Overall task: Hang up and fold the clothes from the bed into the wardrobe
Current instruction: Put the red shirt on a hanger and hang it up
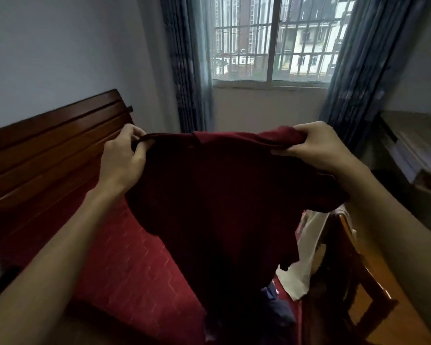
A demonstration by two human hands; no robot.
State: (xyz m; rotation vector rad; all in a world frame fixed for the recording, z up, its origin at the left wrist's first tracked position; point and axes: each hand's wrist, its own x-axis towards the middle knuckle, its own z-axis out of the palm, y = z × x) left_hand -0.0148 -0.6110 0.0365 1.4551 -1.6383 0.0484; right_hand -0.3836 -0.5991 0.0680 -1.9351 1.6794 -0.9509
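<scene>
The person is holding a dark red shirt (222,195) up in the air over the bed (135,270), gripping it with 2 hands at its top edge. The left hand (125,158) is pinching the thin seam of one shoulder, its fingers curling round the cloth. The right hand (316,145) is clutching the other shoulder in a bunched wad, thumb underneath. Between them the soft collar (205,136) is lying folded flat, with 1 small button just beside it. The limp, matte fabric is hanging down in a broad, rounded sheet that is hiding the middle of the bed. The bed is wearing a red cover stitched in a raised zigzag quilt pattern. Below the shirt's hem a navy garment (276,305) is lying crumpled on the cover. Just right of it a white garment (309,245) is trailing in long, creased folds near the glossy wooden frame (353,275) at the bed's side. A polished, ribbed wooden headboard (47,150) is standing against the pale wall on the left. Behind, a barred window (271,46) is letting in grey light between 2 pleated blue-grey curtains (184,70).
</scene>
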